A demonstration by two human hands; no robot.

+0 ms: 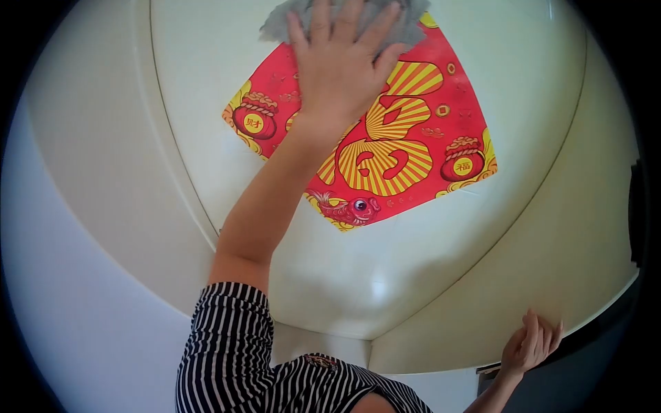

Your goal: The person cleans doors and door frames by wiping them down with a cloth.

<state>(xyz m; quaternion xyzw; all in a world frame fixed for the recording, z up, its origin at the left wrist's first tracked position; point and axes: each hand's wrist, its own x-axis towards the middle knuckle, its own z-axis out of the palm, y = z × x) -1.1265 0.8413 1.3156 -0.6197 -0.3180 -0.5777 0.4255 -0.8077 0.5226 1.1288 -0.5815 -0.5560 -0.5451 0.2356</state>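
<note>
My left hand (341, 76) lies flat with its fingers spread on a crumpled grey cloth (279, 24), at the top of the view. The cloth covers the upper edge of a red and yellow poster (447, 82). This poster is stuck on a pale, glossy surface and shows a large yellow character, pouches and a fish. My palm and wrist hide part of its left half. Low on the right, my right hand (533, 344) is held away from the poster, fingers loosely bent and a little apart, with nothing in them.
Thin dark seams (506, 234) run along both sides of the pale surface. Pale side panels (482, 316) lie beyond them. A dark area (585, 372) is at the lower right. My striped sleeve (231, 337) and shirt fill the bottom middle.
</note>
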